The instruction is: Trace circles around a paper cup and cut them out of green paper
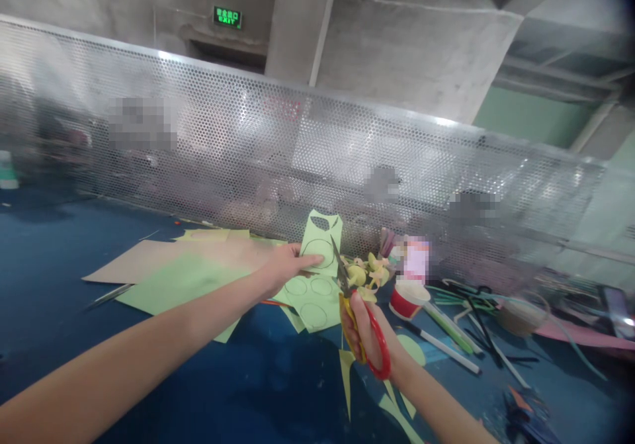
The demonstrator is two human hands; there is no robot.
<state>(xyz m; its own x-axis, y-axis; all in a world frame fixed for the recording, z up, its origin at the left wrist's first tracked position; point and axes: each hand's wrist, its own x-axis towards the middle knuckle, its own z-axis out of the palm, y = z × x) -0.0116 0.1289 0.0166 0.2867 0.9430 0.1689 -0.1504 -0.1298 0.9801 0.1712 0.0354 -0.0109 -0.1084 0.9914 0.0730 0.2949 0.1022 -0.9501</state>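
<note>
Green paper: a light green sheet (317,265) with pencilled circles is held up over the blue table (149,391), partly upright, its top edge already cut into with a hole.
Left hand: the left hand (285,265) pinches the left edge of the green paper, thumb on top, fingers closed on it.
Right hand: the right hand (364,331) is closed through the red and yellow handles of the scissors (354,311).
Scissors: the blades point up along the right edge of the green paper, beside the upper circle; whether they are parted or closed I cannot tell.
Progress: by my judgement the cutting is partway; at least four circles remain drawn and uncut, and one piece seems gone from the top.
Scraps: green offcuts (391,411) lie on the table below the green paper.
Sheets: brown card (149,259) and more green sheets (178,285) lie flat to the left of the green paper.
Right of the green paper: yellow paper flowers (370,275), a red cup (407,298), pens (446,348).
Behind the green paper: a perforated metal screen (248,153).
</note>
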